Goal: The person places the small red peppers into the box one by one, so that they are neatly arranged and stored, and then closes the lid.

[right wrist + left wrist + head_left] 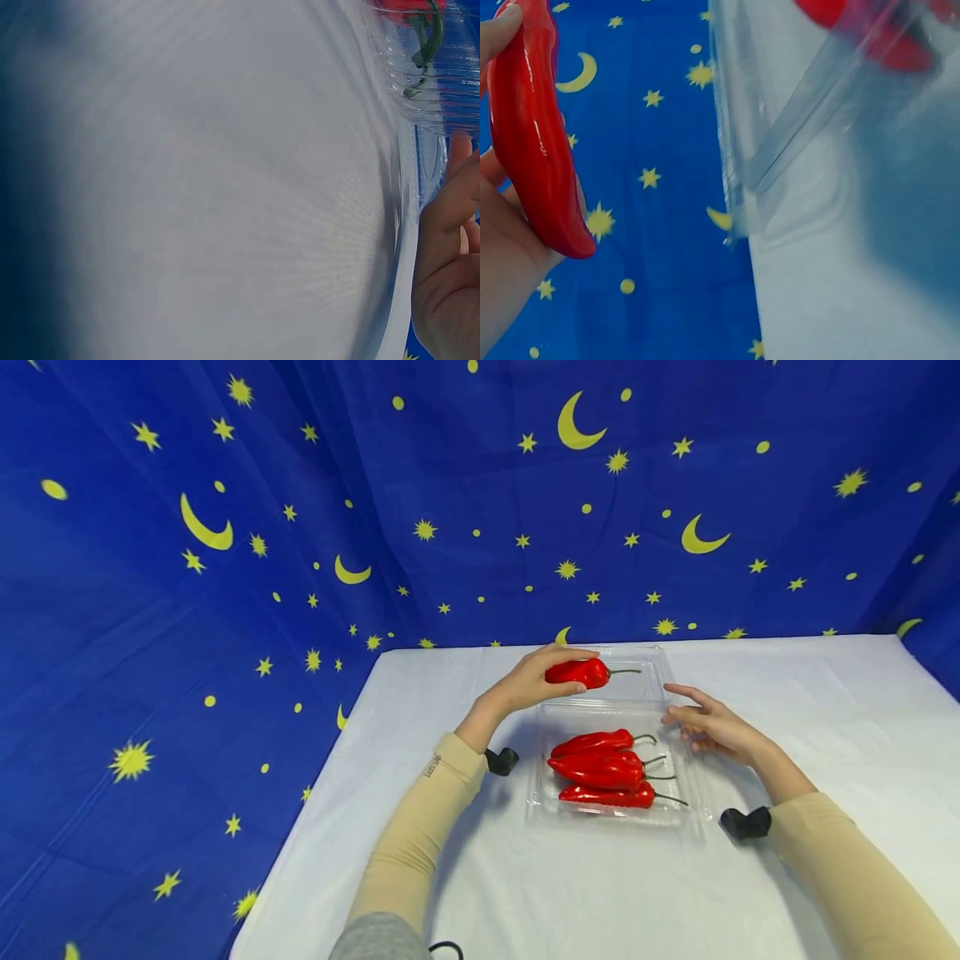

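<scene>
My left hand (534,678) grips a glossy red pepper (588,673) over the raised clear lid, thumb on its near side and fingers on the far side. The pepper's green stem points right; in the left wrist view the pepper (536,139) stands tall against the blue cloth. Several more red peppers (600,770) lie side by side in the clear plastic container (570,717), stems to the right. The lid (637,687) is folded back at the far side. My right hand (712,727) holds nothing, its fingers spread beside the container's right edge.
A white cloth (810,710) covers the table. Behind and to the left hangs a blue curtain (480,485) with yellow moons and stars. Black wrist-worn pieces show near the left forearm (431,827) and right forearm (840,860). A dark cable (447,946) curls at the front.
</scene>
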### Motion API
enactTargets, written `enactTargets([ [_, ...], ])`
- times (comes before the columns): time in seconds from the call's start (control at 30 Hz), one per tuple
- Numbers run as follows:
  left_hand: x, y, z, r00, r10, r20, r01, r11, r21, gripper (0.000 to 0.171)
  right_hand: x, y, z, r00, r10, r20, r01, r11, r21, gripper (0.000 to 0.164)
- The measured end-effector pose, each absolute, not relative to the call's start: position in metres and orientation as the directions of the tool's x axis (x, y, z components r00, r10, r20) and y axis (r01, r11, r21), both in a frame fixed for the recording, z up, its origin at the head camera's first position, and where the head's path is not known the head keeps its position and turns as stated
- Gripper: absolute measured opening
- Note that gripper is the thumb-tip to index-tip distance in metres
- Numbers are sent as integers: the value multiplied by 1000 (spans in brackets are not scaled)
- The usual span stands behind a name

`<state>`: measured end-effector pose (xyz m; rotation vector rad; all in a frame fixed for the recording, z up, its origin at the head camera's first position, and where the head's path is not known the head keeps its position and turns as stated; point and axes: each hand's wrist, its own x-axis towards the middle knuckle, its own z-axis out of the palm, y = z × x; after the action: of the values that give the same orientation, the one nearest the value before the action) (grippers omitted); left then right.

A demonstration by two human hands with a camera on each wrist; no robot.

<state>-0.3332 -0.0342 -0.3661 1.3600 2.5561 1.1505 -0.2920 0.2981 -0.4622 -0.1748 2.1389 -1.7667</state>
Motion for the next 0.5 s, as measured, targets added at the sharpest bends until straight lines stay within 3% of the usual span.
enactTargets([
  [0.5,-327,-6,-391,-588,784,198,693,362,623,52,-293,299,-463,-926,-322,-196,135,201,-970,66],
])
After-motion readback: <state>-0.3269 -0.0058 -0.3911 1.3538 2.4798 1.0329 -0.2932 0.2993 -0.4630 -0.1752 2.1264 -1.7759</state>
